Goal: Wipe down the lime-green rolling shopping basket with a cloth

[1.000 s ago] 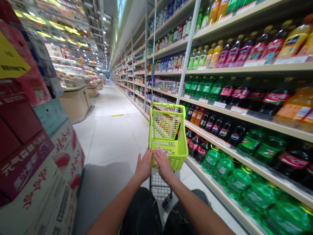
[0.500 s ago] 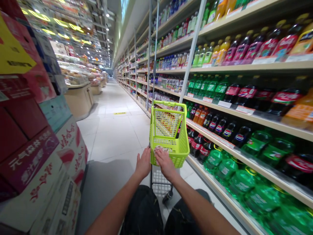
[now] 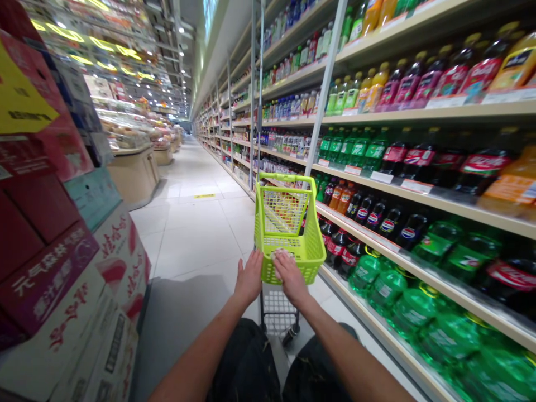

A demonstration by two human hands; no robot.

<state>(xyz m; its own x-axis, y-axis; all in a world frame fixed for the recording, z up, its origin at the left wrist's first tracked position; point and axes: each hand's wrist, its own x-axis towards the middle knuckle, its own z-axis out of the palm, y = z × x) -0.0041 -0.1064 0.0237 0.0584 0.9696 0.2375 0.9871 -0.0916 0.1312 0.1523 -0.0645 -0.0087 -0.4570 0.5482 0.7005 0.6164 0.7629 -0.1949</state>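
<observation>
A small lime-green shopping cart [image 3: 316, 252] stands upright between my knees, its basket on a dark metal frame. My left hand [image 3: 250, 276] grips the basket's near left corner; the little finger stands apart and the thumb is hidden. Under the fingers of my right hand [image 3: 291, 276] is a crumpled whitish cloth [image 3: 277, 254], pressed on the near rim of the basket. Only a bit of the cloth shows past the fingertips. The slatted bottom and the raised back flap [image 3: 285, 212] of the basket are in view.
Shelves [image 3: 419, 195] of bottled drinks run along the right, close to the cart. Stacked cartons [image 3: 54, 268] stand on my left. A tiled aisle [image 3: 196, 223] leads forward past display counters [image 3: 134, 176]. A caster [image 3: 290, 335] sits below the basket.
My right hand and the cloth have slid a little to the right along the near rim. My left hand stays at the left corner. The view has shifted slightly.
</observation>
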